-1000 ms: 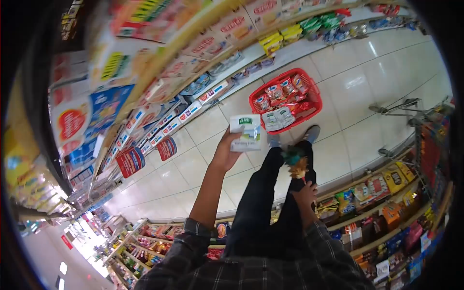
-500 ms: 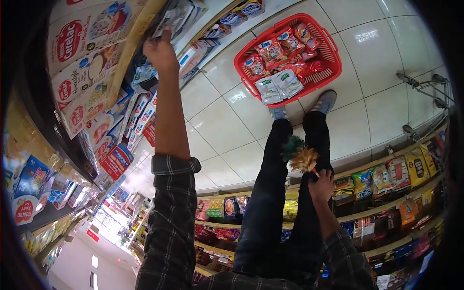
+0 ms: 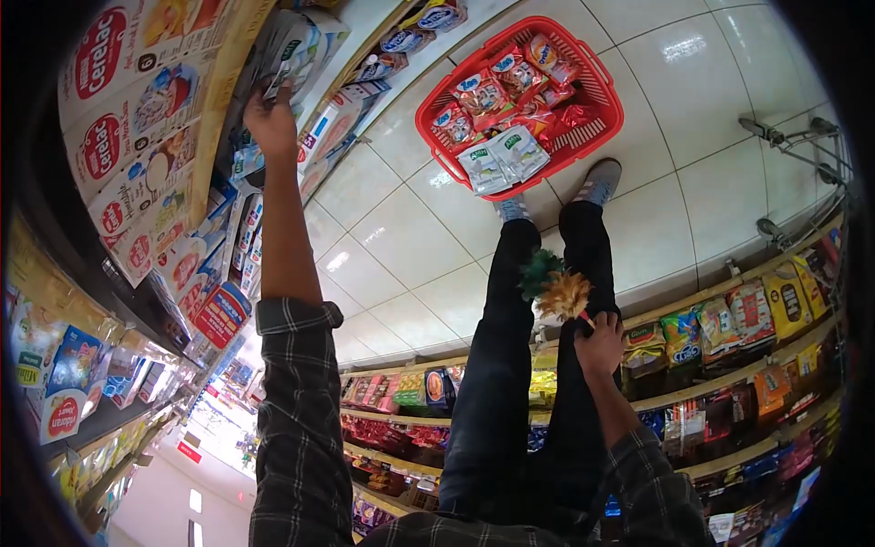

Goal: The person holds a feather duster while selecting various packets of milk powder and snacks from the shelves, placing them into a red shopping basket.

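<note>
My left hand point(image 3: 271, 128) reaches to the shelf at the upper left. Its fingers are closed at the lower edge of a white packet point(image 3: 299, 47) with a green label; the fingertips are partly hidden. My right hand point(image 3: 599, 344) is wrapped round the thin red handle of a feather duster point(image 3: 563, 294), whose tan and dark green feathers lie in front of my legs. On the floor by my feet is a red shopping basket point(image 3: 609, 80). It holds several red snack packets point(image 3: 483, 98) and white packets point(image 3: 504, 157) with green labels.
Cerelac boxes point(image 3: 102, 146) line the left shelf, near a red and blue sign point(image 3: 221, 312). Shelves of colourful packets point(image 3: 747, 310) run behind me. Metal legs with wheels point(image 3: 775, 132) stand on the tiled floor at the right.
The view has swung slightly, moving the basket and shelves leftward. My left hand has shifted at the packets, and the green label on one now shows. My right hand keeps the duster.
</note>
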